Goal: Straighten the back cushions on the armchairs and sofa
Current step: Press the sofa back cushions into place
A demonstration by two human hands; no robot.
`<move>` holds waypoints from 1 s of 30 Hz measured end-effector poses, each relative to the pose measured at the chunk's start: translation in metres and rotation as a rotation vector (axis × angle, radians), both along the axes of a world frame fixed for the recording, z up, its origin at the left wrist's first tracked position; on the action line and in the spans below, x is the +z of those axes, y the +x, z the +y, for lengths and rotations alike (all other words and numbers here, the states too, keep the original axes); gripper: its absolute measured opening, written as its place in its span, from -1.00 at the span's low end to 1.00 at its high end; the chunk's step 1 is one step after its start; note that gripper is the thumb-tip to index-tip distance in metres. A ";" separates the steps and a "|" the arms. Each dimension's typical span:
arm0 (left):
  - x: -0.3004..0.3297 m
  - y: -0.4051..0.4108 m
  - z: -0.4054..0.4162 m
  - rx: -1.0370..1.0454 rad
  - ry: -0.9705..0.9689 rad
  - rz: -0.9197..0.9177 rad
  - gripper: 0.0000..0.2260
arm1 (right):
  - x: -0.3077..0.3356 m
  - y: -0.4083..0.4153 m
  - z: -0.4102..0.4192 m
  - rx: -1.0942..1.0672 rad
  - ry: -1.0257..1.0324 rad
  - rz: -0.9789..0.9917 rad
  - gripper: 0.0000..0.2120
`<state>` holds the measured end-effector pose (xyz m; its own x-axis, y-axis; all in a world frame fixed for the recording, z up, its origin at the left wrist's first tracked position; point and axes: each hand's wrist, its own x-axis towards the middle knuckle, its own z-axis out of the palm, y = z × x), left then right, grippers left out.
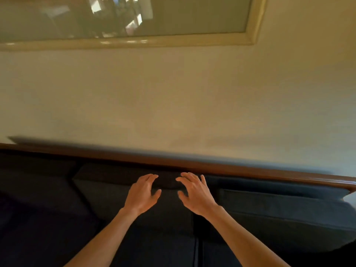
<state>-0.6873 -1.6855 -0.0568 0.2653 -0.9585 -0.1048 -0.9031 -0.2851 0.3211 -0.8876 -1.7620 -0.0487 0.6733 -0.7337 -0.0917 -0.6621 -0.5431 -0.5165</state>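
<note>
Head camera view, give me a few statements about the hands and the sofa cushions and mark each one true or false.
1. Both hands, left hand and right hand, reach toward the middle back cushion. True.
2. The fingers are clenched into fists. False: they are spread open.
3. A wooden rail runs along the sofa's top. True.
4. The cushions are bright red. False: they are dark.
5. A framed picture hangs on the wall. True.

Dark navy cushions (pixel 119 187) w/ brown wood rail (pixel 212 167) (wall (pixel 173 97) cream).
</note>
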 end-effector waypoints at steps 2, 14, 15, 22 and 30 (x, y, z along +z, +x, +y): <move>-0.007 0.055 0.004 -0.024 0.003 -0.022 -0.37 | -0.012 0.050 0.010 0.006 0.002 0.056 -0.49; -0.053 0.230 0.011 -0.269 0.261 -0.218 0.16 | -0.060 0.164 0.014 -0.038 -0.089 0.554 0.21; -0.053 0.236 0.010 -0.270 0.257 -0.231 0.17 | -0.060 0.166 0.013 -0.041 -0.088 0.575 0.23; -0.061 0.253 0.016 -0.240 0.222 -0.245 0.16 | -0.062 0.167 0.009 -0.085 -0.071 0.601 0.22; -0.058 0.233 0.024 -0.232 0.121 -0.300 0.05 | -0.061 0.148 0.015 -0.075 -0.146 0.565 0.10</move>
<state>-0.4539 -1.6616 -0.1153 0.0787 -0.9821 -0.1714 -0.9966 -0.0816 0.0101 -0.7396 -1.7475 -0.1102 0.4954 -0.8094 -0.3155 -0.8522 -0.5232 0.0042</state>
